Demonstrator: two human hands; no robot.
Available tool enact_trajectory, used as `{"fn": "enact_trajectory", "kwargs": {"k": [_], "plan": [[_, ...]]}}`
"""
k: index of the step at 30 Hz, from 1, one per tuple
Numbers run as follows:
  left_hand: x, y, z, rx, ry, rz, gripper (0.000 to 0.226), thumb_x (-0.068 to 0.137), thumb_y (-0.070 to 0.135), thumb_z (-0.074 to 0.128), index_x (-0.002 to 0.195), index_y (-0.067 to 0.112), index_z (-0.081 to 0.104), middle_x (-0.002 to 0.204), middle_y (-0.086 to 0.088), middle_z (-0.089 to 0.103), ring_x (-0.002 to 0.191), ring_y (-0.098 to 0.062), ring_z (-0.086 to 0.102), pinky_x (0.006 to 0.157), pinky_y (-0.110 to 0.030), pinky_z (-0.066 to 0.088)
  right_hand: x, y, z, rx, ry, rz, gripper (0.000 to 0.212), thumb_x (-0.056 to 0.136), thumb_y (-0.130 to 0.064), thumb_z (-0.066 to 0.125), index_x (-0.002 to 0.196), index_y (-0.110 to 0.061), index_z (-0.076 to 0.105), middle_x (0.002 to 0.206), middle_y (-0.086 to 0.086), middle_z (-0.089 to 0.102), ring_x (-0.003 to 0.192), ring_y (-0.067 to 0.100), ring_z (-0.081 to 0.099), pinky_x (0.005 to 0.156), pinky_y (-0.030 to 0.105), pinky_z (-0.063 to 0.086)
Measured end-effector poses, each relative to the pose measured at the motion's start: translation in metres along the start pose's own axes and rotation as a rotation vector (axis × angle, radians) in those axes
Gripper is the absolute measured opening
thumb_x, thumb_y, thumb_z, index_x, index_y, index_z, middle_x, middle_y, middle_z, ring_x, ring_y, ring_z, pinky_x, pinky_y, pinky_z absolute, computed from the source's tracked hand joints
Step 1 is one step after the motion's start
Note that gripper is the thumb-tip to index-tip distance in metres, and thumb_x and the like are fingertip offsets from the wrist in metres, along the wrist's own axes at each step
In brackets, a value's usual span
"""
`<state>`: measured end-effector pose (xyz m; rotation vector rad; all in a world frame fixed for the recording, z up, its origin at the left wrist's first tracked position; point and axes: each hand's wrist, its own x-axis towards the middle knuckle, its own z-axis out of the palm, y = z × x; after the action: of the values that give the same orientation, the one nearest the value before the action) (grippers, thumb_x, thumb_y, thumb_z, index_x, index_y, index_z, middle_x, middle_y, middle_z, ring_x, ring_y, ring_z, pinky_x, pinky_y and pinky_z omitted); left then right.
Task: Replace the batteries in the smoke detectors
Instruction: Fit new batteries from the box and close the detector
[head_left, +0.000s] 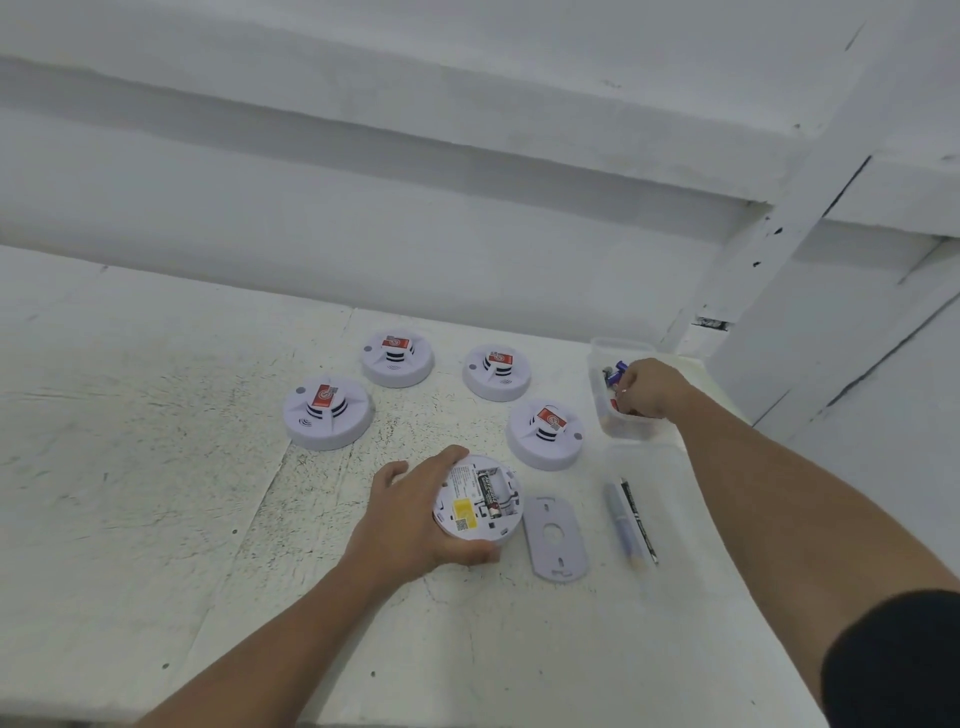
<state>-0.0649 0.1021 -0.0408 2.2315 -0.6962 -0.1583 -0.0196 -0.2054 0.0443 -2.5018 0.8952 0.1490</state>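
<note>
Detector (478, 501), back up: one battery (488, 493) seated along 12–6, the slot beside it bare. Left hand (410, 514) curls its fingers round the rim. Right hand (647, 387) is at 2 o'clock inside the battery tub (623, 431), fingers bunched; whether they pinch anything cannot be told.

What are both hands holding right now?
Left hand: holding the open smoke detector by its rim.
Right hand: fingers in the battery tub; whether it holds anything cannot be told.

Likely a bare workshop or utility room. The white-painted worktop (156, 467) is scuffed (dark flecks all over), backed by a plain painted wall (363, 234).
</note>
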Motion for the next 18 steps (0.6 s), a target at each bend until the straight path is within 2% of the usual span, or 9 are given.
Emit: {"fn": "enact_trajectory", "kwargs": {"k": [2,4,5,6,8,11,13,16,18], "plan": [[-0.001,0.0,0.0,-0.003,0.002,-0.008,0.106,0.043,0.083,0.066,0.134,0.038,0.035,0.107,0.033,0.047,0.101,0.021,0.034,0.111,-0.027,0.009,0.003,0.003,-0.006,0.123,0.019,0.04,0.011,0.084,-0.003,0.053,0.079,-0.012,0.057,0.075,0.005,0.054,0.072,0.025,0.052,0.059,0.02,0.042],[-0.001,0.0,0.0,0.0,0.002,-0.022,0.109,0.042,0.084,0.065,0.135,0.038,0.034,0.111,0.03,0.048,0.102,0.012,0.04,0.112,-0.028,0.009,0.006,0.003,-0.012,0.333,0.065,0.073,0.018,0.079,0.003,0.049,0.081,-0.015,0.055,0.066,0.002,0.046,0.062,0.023,0.049,0.048,0.014,0.041],[-0.001,0.0,0.0,0.006,0.0,-0.025,0.109,0.041,0.086,0.064,0.135,0.038,0.034,0.112,0.029,0.049,0.102,0.008,0.042,0.113,-0.029,0.01,0.003,0.001,-0.016,0.511,0.063,0.093,0.016,0.082,0.002,0.051,0.084,-0.012,0.059,0.067,0.004,0.046,0.059,0.024,0.05,0.044,0.016,0.046],[-0.001,0.0,0.0,0.015,0.001,-0.024,0.11,0.041,0.087,0.063,0.135,0.038,0.034,0.113,0.029,0.05,0.102,0.005,0.043,0.113,-0.03,0.011,-0.002,-0.001,-0.019,0.715,0.031,0.124,0.011,0.087,-0.001,0.054,0.085,-0.007,0.063,0.071,0.007,0.047,0.06,0.025,0.053,0.045,0.02,0.053],[-0.001,0.001,0.0,0.018,0.006,-0.018,0.108,0.042,0.086,0.063,0.134,0.038,0.035,0.111,0.028,0.051,0.101,0.006,0.045,0.114,-0.032,0.012,-0.015,-0.006,-0.023,1.025,-0.042,0.156,0.016,0.091,-0.004,0.053,0.083,-0.002,0.065,0.081,0.012,0.05,0.067,0.029,0.06,0.059,0.031,0.06],[-0.001,0.003,0.0,-0.003,0.017,-0.02,0.106,0.042,0.083,0.065,0.134,0.038,0.036,0.11,0.027,0.05,0.101,0.018,0.036,0.113,-0.033,0.013,-0.036,-0.015,-0.021,1.195,-0.116,0.109,0.01,0.089,0.0,0.055,0.081,0.003,0.06,0.085,0.014,0.052,0.075,0.032,0.065,0.076,0.039,0.059],[-0.003,0.006,-0.002,-0.013,0.027,-0.024,0.107,0.041,0.082,0.064,0.135,0.036,0.036,0.11,0.028,0.047,0.101,0.033,0.02,0.113,-0.033,0.013,-0.052,-0.023,-0.016,1.31,-0.142,0.105,0.011,0.089,0.001,0.056,0.078,0.003,0.056,0.08,0.014,0.054,0.07,0.031,0.066,0.082,0.041,0.058],[-0.005,0.008,-0.003,-0.012,0.031,-0.03,0.107,0.041,0.08,0.062,0.135,0.035,0.037,0.108,0.029,0.045,0.097,0.039,0.011,0.111,-0.033,0.014,-0.074,-0.028,-0.001,1.401,-0.241,0.076,0.012,0.087,0.007,0.057,0.076,0.005,0.057,0.077,0.014,0.056,0.056,0.024,0.066,0.071,0.038,0.06],[-0.004,0.007,-0.003,-0.014,0.024,-0.036,0.106,0.042,0.079,0.065,0.134,0.035,0.037,0.106,0.028,0.046,0.098,0.038,0.013,0.111,-0.033,0.015,-0.089,-0.031,0.012,1.302,-0.306,0.031,0.004,0.086,0.007,0.059,0.082,0.007,0.06,0.078,0.016,0.058,0.057,0.025,0.067,0.069,0.035,0.061]]}}
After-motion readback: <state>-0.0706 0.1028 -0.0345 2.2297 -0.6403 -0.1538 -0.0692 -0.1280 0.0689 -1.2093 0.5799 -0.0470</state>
